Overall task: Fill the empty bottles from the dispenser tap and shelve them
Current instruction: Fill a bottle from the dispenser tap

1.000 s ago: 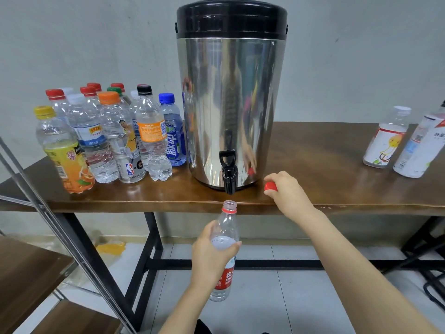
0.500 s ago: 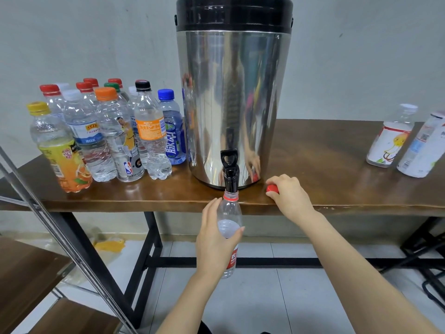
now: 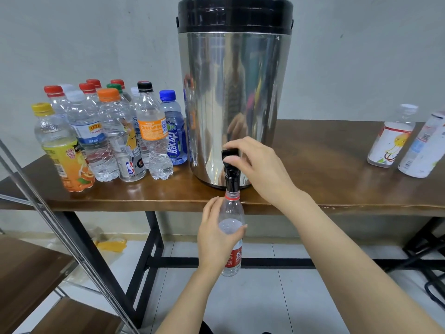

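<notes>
Fingers (image 3: 212, 208) of the left hand (image 3: 216, 237) are wrapped round the bottle (image 3: 232, 214), with the thumb laid across its front. The bottle is held upright below the bench (image 3: 325, 189) edge, its open mouth just under the spout (image 3: 232, 183). Right hand (image 3: 260, 165) fingers are curled on the tap lever (image 3: 230, 154) of the dispenser (image 3: 233, 104). No stream is seen and no water is made out inside the bottle.

Step judged: the lever is about to be opened. The mouth should be centred under the spout, the bottle held vertical, and the lever eased rather than yanked so splash is avoided. The grip should be firmed as weight is added, and the flow cut before the neck is reached. Capped bottles (image 3: 108, 136) are grouped left of the dispenser; a shelf (image 3: 24, 261) is seen lower left.
</notes>
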The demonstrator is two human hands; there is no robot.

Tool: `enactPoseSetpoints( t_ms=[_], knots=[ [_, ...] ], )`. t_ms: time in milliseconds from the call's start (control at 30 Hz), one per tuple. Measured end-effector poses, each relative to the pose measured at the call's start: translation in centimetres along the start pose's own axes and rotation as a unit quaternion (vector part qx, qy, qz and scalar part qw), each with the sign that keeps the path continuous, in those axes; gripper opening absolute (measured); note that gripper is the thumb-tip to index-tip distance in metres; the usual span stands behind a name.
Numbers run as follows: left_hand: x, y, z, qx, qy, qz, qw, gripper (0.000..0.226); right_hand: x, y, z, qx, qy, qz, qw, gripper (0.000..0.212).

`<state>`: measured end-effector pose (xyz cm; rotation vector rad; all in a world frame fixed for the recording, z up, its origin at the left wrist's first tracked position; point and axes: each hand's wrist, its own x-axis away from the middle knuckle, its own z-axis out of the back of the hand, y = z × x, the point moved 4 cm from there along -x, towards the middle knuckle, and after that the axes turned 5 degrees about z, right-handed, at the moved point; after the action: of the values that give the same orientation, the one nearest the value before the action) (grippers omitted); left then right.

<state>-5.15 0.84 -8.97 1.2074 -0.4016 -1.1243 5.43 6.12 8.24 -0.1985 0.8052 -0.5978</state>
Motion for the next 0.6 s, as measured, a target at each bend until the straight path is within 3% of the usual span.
enactPoseSetpoints(
  t_ms=[100, 400, 600],
  knots=[
    [0.0, 0.1, 0.2, 0.0, -0.001, 0.0, 1.0, 0.08, -0.6, -0.6, -0.7, 0.056, -0.006, 0.01, 0.998, 0.021],
    [0.0, 0.2, 0.3, 0.002, -0.011, 0.009, 1.0, 0.081, 0.9, -0.5, -2.2, 0.097, 0.202, 0.062, 0.973, 0.014],
    [0.0, 0.4, 0.6, 0.009, -0.004, 0.0, 1.0, 0.08, 4.9, -0.2, -4.9, 0.083, 0.248, 0.144, 0.954, 0.016]
  ],
)
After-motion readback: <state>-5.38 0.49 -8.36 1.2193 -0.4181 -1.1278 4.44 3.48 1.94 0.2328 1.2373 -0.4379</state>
